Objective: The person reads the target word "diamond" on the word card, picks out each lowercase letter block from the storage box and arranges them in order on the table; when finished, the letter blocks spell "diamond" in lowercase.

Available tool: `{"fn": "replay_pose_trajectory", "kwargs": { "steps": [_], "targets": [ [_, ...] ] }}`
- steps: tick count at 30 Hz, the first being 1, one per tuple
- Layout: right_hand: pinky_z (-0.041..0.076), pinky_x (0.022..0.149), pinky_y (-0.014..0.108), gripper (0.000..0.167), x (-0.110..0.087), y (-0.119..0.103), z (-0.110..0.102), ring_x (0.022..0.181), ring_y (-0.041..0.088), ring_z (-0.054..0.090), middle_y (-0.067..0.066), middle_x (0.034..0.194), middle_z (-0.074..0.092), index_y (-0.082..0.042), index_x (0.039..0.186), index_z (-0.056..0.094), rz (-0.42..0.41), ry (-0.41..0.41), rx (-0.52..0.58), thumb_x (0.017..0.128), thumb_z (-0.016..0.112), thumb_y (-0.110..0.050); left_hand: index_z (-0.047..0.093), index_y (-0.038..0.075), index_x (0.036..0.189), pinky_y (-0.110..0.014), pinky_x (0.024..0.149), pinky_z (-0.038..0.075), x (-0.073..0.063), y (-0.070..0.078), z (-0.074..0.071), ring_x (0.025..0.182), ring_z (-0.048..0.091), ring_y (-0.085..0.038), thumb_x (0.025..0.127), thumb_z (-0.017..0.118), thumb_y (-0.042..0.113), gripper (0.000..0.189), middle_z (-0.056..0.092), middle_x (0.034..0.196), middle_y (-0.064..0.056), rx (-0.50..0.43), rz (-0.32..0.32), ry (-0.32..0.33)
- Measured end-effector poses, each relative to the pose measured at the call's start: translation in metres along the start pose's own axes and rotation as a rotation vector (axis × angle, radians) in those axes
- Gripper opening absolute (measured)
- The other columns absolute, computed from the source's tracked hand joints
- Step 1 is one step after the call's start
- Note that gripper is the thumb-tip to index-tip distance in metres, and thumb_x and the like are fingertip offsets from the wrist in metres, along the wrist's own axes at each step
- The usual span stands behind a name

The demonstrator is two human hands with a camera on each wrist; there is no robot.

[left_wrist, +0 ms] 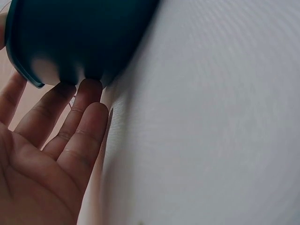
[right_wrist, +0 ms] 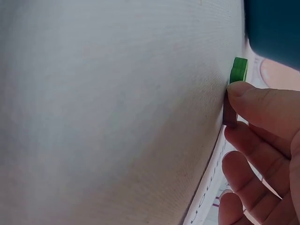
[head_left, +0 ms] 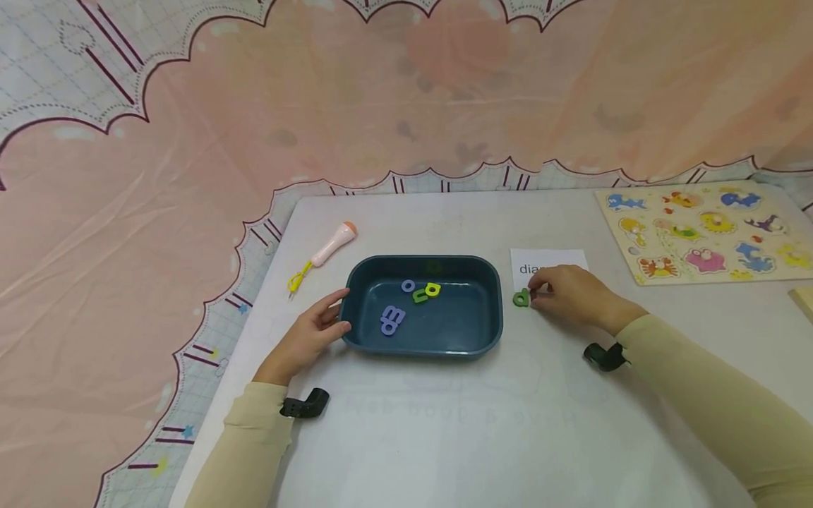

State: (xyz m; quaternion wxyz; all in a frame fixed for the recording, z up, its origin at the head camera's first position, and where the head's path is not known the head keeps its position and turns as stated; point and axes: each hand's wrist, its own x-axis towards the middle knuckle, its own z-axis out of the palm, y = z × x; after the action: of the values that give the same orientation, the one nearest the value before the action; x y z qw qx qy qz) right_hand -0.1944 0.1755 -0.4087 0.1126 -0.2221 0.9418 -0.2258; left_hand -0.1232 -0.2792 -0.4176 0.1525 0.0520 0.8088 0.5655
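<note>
In the head view a dark teal plastic tray (head_left: 422, 346) stands on the white table. Inside it lie a purple ring-shaped letter (head_left: 408, 286), a green letter (head_left: 420, 295), a yellow letter (head_left: 432, 290) and touching purple letters (head_left: 392, 319). My left hand (head_left: 312, 334) rests its extended fingertips on the tray's left wall; the left wrist view shows the fingers (left_wrist: 89, 126) against its outer side. Right of the tray, my right hand (head_left: 574, 295) pinches a small green letter (head_left: 521, 298) between thumb and forefinger, low over the table, just below a white word card (head_left: 547, 258). The hand covers part of the card's print.
A pink-handled tool with a yellow tip (head_left: 333, 244) lies behind the tray on the left. At the back right is a wooden animal puzzle board (head_left: 673, 233), with another wooden edge (head_left: 803, 302) at the far right. A peach patterned cloth (head_left: 444, 106) hangs behind the table.
</note>
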Motion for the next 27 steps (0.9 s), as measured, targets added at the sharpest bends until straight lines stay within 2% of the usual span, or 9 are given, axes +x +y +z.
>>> {"fn": "replay_pose_trajectory", "kwargs": {
  "steps": [16,27],
  "targets": [
    [0.050,0.088,0.051,0.022,-0.0003,-0.0029,-0.0010,0.095,0.029,0.063,0.009,0.102,0.072,0.000,0.110,0.071,-0.015,0.006,-0.010,0.089,0.072,-0.010,0.032,0.010,0.157,-0.049,0.104,0.041,0.0002,0.0001,0.0004,0.131,0.050,-0.037,0.099,0.061,0.009,0.065,0.043,0.150,-0.024,0.002,-0.007,0.005],
    [0.050,0.088,0.051,0.021,-0.0014,-0.0007,0.0008,0.094,0.029,0.062,0.007,0.100,0.071,-0.002,0.108,0.071,-0.028,0.012,-0.021,0.088,0.072,-0.010,0.031,0.013,0.158,-0.054,0.108,0.035,-0.0013,-0.0004,0.0006,0.136,0.045,-0.038,0.100,0.062,0.014,0.066,0.040,0.153,-0.023,0.025,-0.041,0.015]
  ]
}}
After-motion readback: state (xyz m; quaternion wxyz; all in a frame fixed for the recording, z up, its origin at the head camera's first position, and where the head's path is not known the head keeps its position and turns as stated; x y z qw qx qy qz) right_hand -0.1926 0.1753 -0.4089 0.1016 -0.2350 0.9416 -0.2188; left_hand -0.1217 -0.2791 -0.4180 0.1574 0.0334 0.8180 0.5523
